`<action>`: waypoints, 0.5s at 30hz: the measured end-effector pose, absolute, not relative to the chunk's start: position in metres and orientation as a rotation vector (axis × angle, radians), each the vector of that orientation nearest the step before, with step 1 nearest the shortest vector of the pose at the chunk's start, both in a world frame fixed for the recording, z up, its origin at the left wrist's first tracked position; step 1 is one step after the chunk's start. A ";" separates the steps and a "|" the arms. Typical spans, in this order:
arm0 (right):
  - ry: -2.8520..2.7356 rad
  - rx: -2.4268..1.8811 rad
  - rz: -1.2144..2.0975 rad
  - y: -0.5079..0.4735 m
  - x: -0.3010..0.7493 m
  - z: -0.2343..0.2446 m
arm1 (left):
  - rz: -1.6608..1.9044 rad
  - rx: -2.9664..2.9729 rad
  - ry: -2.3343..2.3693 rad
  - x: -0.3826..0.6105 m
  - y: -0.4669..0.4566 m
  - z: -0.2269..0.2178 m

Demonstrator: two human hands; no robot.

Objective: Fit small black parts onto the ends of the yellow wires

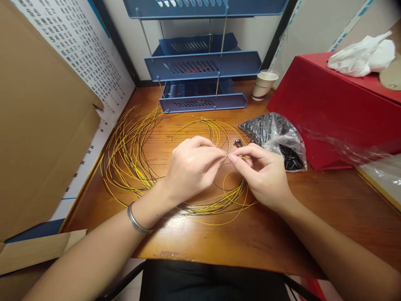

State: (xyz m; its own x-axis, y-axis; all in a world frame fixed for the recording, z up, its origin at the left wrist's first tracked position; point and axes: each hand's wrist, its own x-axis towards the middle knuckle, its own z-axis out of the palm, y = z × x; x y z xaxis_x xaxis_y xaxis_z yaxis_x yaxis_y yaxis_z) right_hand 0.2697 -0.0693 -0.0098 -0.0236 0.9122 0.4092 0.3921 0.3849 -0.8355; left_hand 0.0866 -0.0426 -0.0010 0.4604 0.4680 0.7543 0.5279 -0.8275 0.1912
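My left hand (197, 163) and my right hand (261, 171) meet fingertip to fingertip above the table. Each is closed in a pinch on a thin yellow wire; its end lies between the fingertips, too small to make out fully. Beneath and around the hands, a loose coil of yellow and black wires (216, 205) spreads over the wood. A larger bundle of the same wires (125, 154) lies to the left. Just beyond my right fingers sit a few small black parts (238, 143), beside a clear plastic bag (275, 133) full of black pieces.
A blue tiered tray rack (203, 67) stands at the back of the wooden table (219, 242), with a paper cup (265, 85) to its right. A red box (338, 104) topped with crumpled tissue (363, 54) fills the right side. Cardboard (40, 113) leans at the left.
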 end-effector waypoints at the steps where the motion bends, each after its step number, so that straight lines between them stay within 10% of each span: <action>1: -1.621 -1.185 0.622 -0.069 0.270 -0.010 | -1.312 -2.615 -0.894 0.087 -0.043 -0.001; 15: -1.552 -1.271 0.705 -0.072 0.269 -0.003 | -1.245 -2.540 -0.904 0.087 -0.044 -0.002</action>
